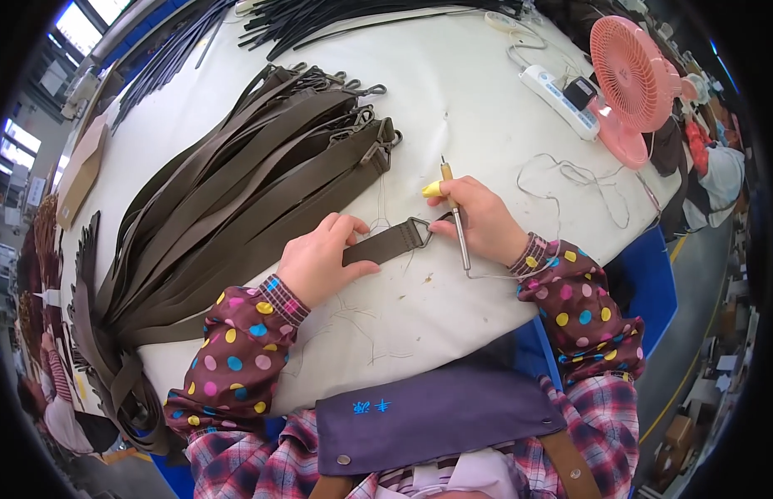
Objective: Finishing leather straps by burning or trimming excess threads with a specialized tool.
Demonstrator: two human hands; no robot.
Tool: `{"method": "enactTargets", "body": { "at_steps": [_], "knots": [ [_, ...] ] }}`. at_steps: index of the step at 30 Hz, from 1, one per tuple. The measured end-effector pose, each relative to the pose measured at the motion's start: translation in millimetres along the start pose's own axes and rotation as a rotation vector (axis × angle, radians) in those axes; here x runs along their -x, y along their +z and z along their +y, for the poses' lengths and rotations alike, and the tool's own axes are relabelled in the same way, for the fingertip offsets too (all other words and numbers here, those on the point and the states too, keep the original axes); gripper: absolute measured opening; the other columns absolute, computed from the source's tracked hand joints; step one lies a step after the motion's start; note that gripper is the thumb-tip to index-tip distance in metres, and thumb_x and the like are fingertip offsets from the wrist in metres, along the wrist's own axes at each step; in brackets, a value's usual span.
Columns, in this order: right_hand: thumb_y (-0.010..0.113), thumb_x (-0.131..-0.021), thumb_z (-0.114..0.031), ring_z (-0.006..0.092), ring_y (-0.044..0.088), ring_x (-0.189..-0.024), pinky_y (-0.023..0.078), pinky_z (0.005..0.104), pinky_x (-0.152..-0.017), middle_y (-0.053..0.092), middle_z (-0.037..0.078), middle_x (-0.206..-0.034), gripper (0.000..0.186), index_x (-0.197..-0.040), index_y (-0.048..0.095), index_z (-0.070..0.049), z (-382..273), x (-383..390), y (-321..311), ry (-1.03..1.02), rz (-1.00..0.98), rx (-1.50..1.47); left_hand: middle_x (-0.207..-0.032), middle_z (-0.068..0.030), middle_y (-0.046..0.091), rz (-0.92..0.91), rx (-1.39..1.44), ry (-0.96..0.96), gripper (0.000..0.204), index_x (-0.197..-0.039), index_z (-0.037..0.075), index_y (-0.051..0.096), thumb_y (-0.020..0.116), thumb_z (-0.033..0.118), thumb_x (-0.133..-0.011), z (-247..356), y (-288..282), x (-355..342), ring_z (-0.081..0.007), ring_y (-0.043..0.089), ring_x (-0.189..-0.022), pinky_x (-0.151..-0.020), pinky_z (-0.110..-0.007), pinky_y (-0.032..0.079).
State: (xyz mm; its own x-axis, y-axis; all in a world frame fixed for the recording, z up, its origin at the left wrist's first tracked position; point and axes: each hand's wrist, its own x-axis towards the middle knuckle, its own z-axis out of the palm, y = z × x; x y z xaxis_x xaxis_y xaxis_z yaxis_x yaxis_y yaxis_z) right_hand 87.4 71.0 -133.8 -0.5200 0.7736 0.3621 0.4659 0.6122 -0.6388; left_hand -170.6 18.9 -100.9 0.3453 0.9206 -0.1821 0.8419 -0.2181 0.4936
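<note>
My left hand [313, 258] grips a dark olive webbing strap [382, 246] close to its end, thumb on the near edge and fingers on the far edge. At that end a dark metal triangular ring [419, 232] is stitched in. My right hand [482, 220] holds a slim corded pen-shaped tool [462, 237], tip pointing away from me, while its thumb is at the ring. A yellow cover [432, 190] sits on one right fingertip. Left of the strap lies a big bundle of similar olive straps [237, 191], with dark hooks [366, 125] at their far ends.
A pink fan [627, 75] and a white power strip [561, 100] stand far right on the white-covered table [453, 108]. A thin cord [582, 179] loops below them. Black strips [337, 21] lie along the far edge. Blue bins [644, 283] adjoin the near right edge.
</note>
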Motion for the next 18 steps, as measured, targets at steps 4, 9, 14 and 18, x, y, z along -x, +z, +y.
{"method": "enactTargets", "body": {
  "at_steps": [4,9,14,18],
  "knots": [
    [0.076,-0.071,-0.005,0.0217,0.057,-0.087,0.049,0.0293,-0.076,0.062,0.007,-0.091,0.038,-0.104,0.057,-0.004,1,-1,-2,0.021,-0.068,-0.078,-0.097,-0.0047,0.055,0.049,0.02,0.045,0.043,-0.102,0.009,0.053,0.077,0.026,-0.071,0,2,1,-0.0212,0.062,-0.089,-0.074,-0.032,0.05],
    [0.076,-0.071,-0.004,0.021,0.057,-0.081,0.049,0.0295,-0.07,0.061,0.007,-0.087,0.036,-0.102,0.057,-0.004,0,-3,0,-0.001,-0.084,-0.143,-0.097,-0.0044,0.056,0.103,-0.004,0.086,0.042,-0.101,0.01,0.051,0.076,0.03,-0.073,-4,3,6,-0.0209,0.063,-0.086,-0.067,-0.033,0.05],
    [0.074,-0.072,-0.002,0.0201,0.058,-0.075,0.048,0.0291,-0.067,0.06,0.008,-0.083,0.033,-0.1,0.058,-0.004,0,-1,-1,-0.048,-0.124,-0.136,-0.099,-0.0071,0.054,0.043,0.115,-0.002,0.043,-0.103,0.008,0.051,0.076,0.027,-0.074,1,0,5,-0.0204,0.062,-0.08,-0.068,-0.034,0.05],
    [0.071,-0.074,0.001,0.021,0.057,-0.073,0.048,0.0281,-0.065,0.059,0.008,-0.08,0.029,-0.1,0.058,-0.004,0,-1,0,-0.073,-0.093,-0.138,-0.098,-0.0084,0.053,-0.008,0.249,-0.035,0.042,-0.105,0.007,0.051,0.075,0.022,-0.076,12,-9,-13,-0.0191,0.059,-0.073,-0.067,-0.032,0.05]
  ]
}}
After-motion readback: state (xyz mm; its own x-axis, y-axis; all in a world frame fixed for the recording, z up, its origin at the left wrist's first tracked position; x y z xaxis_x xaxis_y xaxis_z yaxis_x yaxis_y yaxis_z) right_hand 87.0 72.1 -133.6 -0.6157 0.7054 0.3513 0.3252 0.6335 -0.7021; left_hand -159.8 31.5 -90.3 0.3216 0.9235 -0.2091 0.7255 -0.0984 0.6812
